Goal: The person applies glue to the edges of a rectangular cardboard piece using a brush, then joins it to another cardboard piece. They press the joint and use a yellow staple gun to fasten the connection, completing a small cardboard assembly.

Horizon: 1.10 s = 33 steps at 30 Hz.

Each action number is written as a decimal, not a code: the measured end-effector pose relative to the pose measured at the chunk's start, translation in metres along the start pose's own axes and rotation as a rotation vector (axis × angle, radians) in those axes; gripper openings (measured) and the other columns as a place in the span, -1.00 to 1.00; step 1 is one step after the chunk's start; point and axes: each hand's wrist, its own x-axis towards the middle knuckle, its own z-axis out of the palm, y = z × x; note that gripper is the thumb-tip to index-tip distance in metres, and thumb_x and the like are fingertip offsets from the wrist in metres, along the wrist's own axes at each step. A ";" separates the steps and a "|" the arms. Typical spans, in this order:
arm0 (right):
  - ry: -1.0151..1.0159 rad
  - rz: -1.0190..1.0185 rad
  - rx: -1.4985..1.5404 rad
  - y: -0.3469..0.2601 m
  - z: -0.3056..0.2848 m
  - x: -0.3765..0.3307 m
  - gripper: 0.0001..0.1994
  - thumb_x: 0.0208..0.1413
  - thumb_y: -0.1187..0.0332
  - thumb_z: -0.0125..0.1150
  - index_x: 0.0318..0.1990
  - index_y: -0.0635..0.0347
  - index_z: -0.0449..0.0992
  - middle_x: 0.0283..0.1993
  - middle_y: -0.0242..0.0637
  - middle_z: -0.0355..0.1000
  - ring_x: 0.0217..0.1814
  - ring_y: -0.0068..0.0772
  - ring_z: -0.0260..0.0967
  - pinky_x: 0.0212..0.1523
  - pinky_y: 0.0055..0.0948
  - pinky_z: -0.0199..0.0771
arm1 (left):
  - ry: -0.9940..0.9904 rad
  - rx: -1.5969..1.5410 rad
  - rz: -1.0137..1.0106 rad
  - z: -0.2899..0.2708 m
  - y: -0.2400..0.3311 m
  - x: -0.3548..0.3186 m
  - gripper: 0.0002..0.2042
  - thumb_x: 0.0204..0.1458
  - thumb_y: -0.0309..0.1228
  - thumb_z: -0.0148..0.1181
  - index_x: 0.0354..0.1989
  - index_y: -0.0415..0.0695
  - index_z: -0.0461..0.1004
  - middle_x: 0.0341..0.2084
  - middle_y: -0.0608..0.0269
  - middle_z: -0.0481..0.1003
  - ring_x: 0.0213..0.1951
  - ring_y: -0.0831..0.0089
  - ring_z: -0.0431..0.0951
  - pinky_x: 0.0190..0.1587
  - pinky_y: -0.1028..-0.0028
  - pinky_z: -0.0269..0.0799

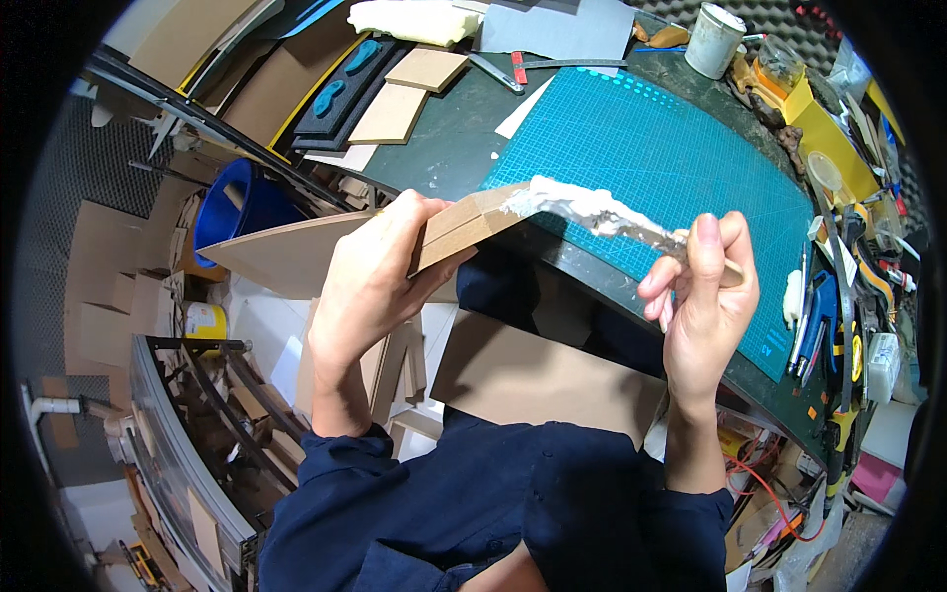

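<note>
My left hand (360, 271) is closed around a brown fibreboard piece (464, 229), its thick layered edge turned up and its far end pointing at the cutting mat. A wide thin board (286, 255) sticks out to the left behind that hand; whether the two are joined is hidden. Between thumb and fingers, my right hand (705, 296) pinches a thin flat stick (732, 273). Thick white paste (592, 209) coats the stick's far part, whose tip touches the board's end. Some paste lies on that end.
A teal cutting mat (641, 148) covers much of the dark table, with a utility knife (496, 74) beyond it. At right are a white can (715, 41), a yellow box (829, 138) and tools. A brown panel (543, 380) lies below my hands; a blue bin (237, 212) stands left.
</note>
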 end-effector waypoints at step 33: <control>0.128 0.101 0.211 0.013 -0.010 -0.009 -0.71 0.41 0.15 -0.14 -0.33 0.11 0.23 -0.64 -0.22 0.43 -0.77 -0.63 0.26 -0.76 -0.75 0.17 | -0.006 -0.007 -0.050 0.002 0.002 -0.001 -0.63 -0.05 -0.40 0.40 -0.09 -0.15 0.41 -0.37 0.14 0.48 -0.35 0.18 0.58 -0.32 0.37 0.48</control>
